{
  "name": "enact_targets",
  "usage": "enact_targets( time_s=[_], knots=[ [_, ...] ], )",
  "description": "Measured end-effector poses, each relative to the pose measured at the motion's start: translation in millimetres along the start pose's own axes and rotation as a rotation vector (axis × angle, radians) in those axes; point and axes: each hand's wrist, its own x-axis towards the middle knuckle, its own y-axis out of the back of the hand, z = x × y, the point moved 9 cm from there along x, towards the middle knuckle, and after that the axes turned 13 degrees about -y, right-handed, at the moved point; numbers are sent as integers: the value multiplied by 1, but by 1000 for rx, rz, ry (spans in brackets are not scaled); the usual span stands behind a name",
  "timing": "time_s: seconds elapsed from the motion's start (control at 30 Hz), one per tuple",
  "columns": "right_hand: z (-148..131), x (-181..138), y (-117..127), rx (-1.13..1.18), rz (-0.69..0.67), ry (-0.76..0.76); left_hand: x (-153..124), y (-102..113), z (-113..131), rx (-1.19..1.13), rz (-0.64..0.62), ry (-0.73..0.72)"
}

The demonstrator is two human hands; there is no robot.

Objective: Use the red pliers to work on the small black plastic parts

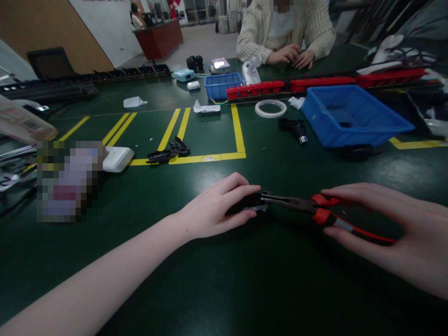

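Observation:
My left hand [220, 207] is closed around a small black part [249, 201], whose exact kind I cannot make out because the fingers cover most of it. From the right, long-nose pliers [294, 202] with red handles reach toward it, their jaw tips at the part's exposed end. My right hand [388, 224] grips the pliers by the handles, thumb below and fingers above. Both hands are over the dark green tabletop [210, 289] near the middle of the view.
Black broken-looking pieces [168, 153] lie by yellow tape lines [210, 158]. Beyond are a blue bin [350, 121], a black handheld tool [294, 128], a tape roll [270, 108], a smaller blue basket [223, 86] and red strips [322, 84]. Across the table sits a person [285, 32].

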Motion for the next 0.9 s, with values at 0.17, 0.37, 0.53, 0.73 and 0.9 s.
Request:
enact_targets(
  time_s=[0.17,0.37,0.53,0.73,0.9],
  knots=[
    [-1,2,-3,21,-24,-14,1,-1,1,9,-11,-19],
    [-5,2,-5,24,-55,8,1,-2,1,-17,-30,-5],
    [-10,0,-7,24,-43,50,0,-6,-2,-58,-62,24],
    [-17,-1,-6,1,5,99,-1,-8,-5,-73,-70,52],
    [-23,-3,-3,-36,43,168,-2,-12,-6,-33,-129,70]
  ],
)
